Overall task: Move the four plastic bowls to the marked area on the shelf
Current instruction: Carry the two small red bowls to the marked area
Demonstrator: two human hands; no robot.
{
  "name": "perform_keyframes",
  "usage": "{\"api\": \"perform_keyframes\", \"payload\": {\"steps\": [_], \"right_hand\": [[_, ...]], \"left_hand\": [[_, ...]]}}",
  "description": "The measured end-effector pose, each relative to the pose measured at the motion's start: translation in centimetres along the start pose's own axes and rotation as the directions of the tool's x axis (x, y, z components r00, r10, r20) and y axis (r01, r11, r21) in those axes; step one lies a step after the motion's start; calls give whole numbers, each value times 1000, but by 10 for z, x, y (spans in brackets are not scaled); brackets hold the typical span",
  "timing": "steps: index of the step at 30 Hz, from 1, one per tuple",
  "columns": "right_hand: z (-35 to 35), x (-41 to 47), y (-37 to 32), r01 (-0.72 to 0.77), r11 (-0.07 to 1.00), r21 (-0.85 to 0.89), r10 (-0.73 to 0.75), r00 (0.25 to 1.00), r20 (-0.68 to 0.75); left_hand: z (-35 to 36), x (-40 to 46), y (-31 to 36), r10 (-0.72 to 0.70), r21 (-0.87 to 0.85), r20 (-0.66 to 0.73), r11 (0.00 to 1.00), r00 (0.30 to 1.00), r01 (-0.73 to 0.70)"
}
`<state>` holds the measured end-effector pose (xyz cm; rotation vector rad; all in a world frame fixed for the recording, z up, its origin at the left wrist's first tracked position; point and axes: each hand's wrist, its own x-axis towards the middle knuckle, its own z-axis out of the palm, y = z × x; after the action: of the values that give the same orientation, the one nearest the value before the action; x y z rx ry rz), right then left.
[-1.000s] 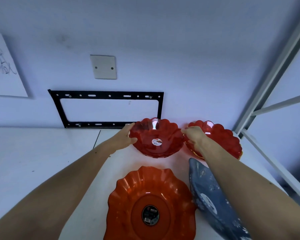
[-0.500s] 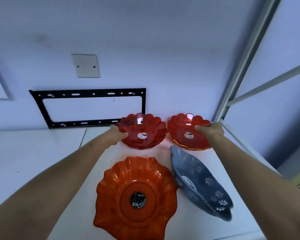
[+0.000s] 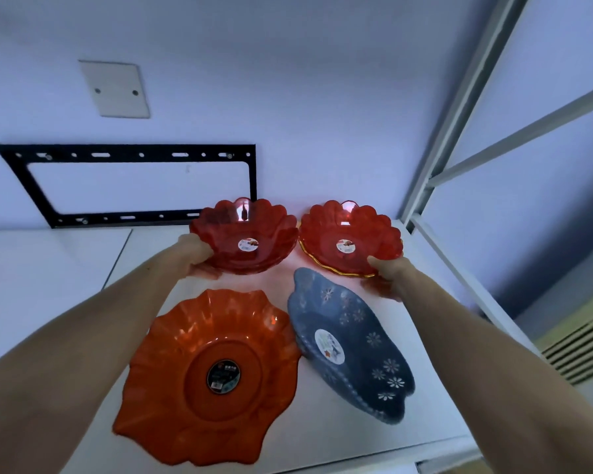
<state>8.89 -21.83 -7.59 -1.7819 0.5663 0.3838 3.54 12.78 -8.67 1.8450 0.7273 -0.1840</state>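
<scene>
Two clear red scalloped bowls stand side by side at the back of the white shelf surface. My left hand grips the near-left rim of the left red bowl. The near-right rim of the right red bowl, which has a gold edge, is held by my right hand. Closer to me lie a large orange wavy bowl and, to its right, a blue oval bowl with white flowers, tilted on its side.
A black metal frame is mounted on the wall behind the bowls, with a white cover plate above it. White shelf posts and rails rise at the right. A second white surface adjoins on the left.
My right hand slid from the far-right rim of the right red bowl to its near-right rim. Both red bowls now sit a little farther from the wall; the view shifted.
</scene>
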Motion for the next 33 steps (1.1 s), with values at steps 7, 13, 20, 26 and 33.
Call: {"api": "perform_keyframes", "payload": {"steps": [7, 13, 20, 26, 33], "right_hand": [[7, 0, -4, -34, 996, 87, 32, 999, 16], [8, -1, -6, 31, 993, 116, -21, 996, -88], [-2, -8, -6, 85, 988, 126, -70, 990, -119], [-2, -26, -22, 194, 974, 117, -195, 981, -2], [40, -68, -45, 282, 955, 87, -291, 948, 126]], "left_hand": [[0, 0, 5, -14, -106, 11, 994, 1000, 15], [-2, -5, 7, 14, -227, -12, 974, 1000, -16], [-18, -25, 8, 48, -376, -52, 925, 997, -64], [-48, -50, -2, 78, -520, -90, 847, 993, -114], [-104, -82, -35, 44, -584, -193, 797, 980, -151]]}}
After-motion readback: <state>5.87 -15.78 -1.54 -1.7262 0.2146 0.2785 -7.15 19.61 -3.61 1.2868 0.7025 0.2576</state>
